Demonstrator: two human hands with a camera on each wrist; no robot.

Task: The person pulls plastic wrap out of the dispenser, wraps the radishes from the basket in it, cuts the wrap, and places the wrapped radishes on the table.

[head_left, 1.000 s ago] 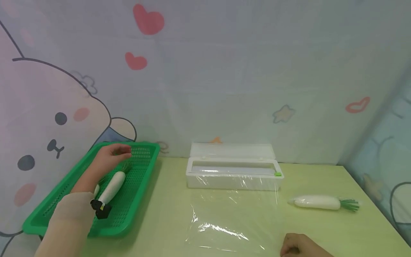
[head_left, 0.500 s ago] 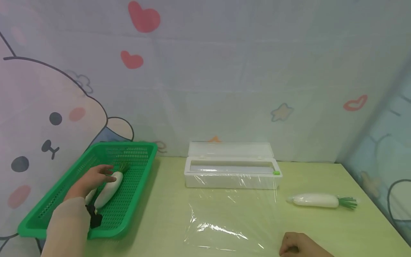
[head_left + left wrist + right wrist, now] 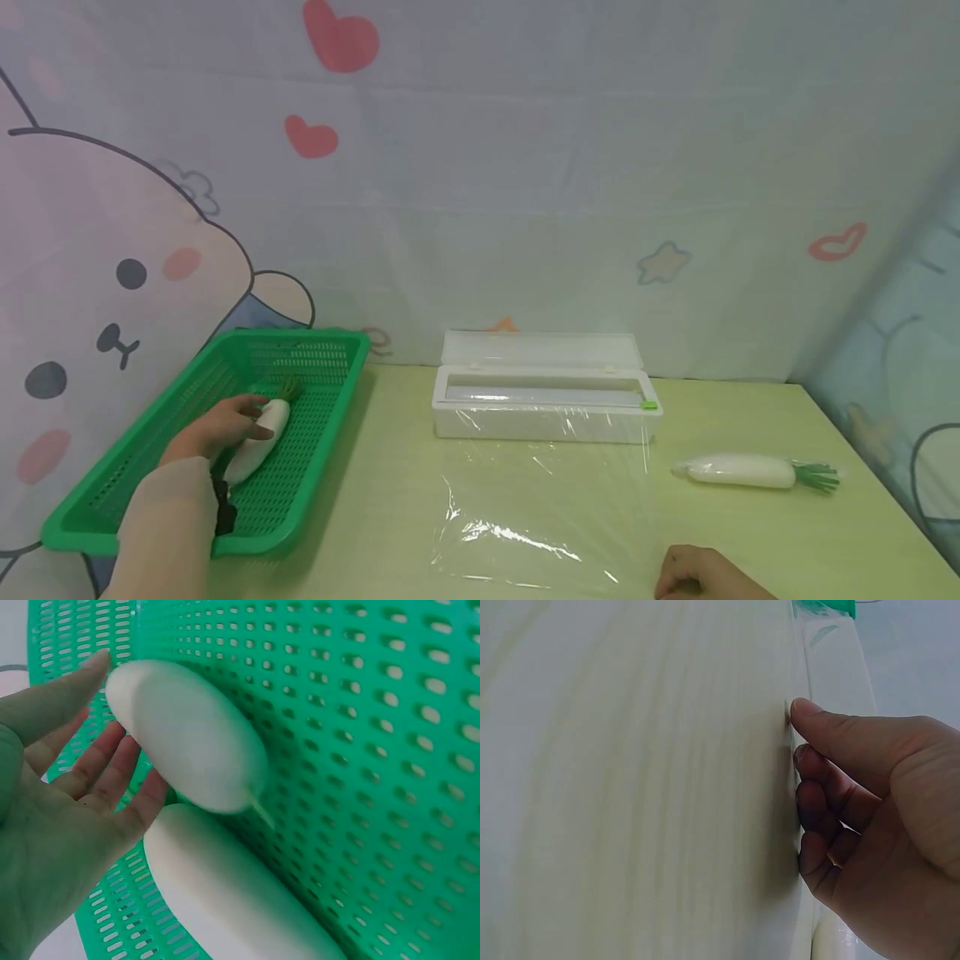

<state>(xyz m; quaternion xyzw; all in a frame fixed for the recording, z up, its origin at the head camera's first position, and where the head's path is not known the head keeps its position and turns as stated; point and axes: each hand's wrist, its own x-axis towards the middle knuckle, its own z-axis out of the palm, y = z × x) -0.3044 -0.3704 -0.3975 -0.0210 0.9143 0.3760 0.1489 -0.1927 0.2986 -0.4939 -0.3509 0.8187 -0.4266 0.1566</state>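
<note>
Only the head view takes in the whole pale yellow-green tabletop [image 3: 367, 500], with one green perforated plastic basket [image 3: 247, 546] at the left, one long white box [image 3: 547, 423] with its lid [image 3: 540, 350] tilted back, and one sheet of clear glossy film [image 3: 525, 533] running from the box toward the near edge. It also shows one white radish in clear wrap [image 3: 738, 471] lying on its side, right of the film, its green leaves to the right. Inside the basket the head view shows one smooth white unwrapped radish [image 3: 253, 454] and its green leafy top [image 3: 290, 388], while the left wrist view adds its thin root tip [image 3: 261, 810] and, plainly, a second white radish [image 3: 232, 900] lying alongside, which the arm hides from above. That makes three radishes: two in the basket, one on the tabletop. There are two hands. The left hand [image 3: 221, 423] is spread wide at the first unwrapped radish, fingertips against its side and the thumb apart from the fingers. The right hand [image 3: 701, 575] rests near the film's right edge; the right wrist view shows its fingers loosely bent, fingertips at the tabletop, with a gap under the thumb and nothing visible in its grasp.
</note>
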